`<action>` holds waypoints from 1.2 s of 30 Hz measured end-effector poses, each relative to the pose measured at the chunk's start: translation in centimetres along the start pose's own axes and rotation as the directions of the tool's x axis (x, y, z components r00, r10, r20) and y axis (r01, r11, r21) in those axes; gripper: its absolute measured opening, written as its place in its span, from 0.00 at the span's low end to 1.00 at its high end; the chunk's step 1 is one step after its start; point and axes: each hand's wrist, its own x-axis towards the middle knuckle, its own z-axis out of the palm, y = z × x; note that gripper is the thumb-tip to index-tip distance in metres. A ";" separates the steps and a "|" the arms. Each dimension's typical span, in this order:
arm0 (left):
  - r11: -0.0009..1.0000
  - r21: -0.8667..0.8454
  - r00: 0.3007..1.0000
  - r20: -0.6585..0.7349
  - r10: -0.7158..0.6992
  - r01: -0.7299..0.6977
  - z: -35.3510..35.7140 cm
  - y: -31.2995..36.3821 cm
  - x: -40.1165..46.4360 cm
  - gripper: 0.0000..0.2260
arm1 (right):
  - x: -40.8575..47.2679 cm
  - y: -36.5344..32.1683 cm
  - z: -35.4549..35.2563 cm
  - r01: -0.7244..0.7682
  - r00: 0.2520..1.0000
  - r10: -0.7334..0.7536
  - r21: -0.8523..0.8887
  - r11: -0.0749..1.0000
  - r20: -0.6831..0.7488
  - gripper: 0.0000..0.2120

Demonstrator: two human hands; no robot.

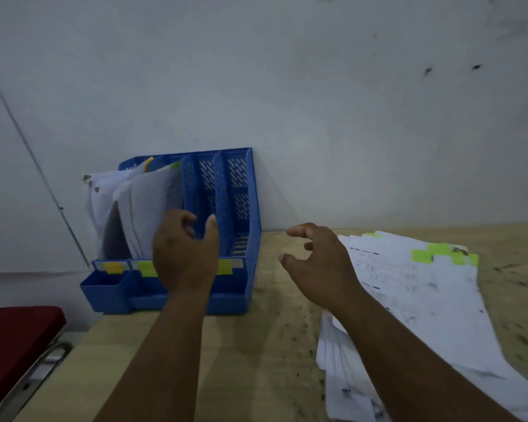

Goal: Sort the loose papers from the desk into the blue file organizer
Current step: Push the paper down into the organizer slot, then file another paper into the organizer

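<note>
Blue file organizer [226,190], tabletop [256,345] rear: two left slots filled. Left hand [185,254] grip apart around a divider; right hand [320,260] loose, empty. Loose papers [415,300] right; fanned stack may slide, tags misfile.

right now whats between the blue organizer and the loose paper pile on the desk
In the head view, bare desk, with the right hand hovering over it between the blue organizer and paper pile.

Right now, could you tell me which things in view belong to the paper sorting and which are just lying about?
Part of the job:
blue file organizer
filed papers in its left slots
loose paper stack on the desk
left hand
right hand

Just lying about:
red chair seat
</note>
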 end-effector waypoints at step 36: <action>0.847 -0.234 0.714 0.665 -0.218 0.477 8.7 7.3 -15.5 0.17 | -3.9 12.1 -10.2 -0.438 0.898 0.426 -0.306 0.845 -0.108 0.35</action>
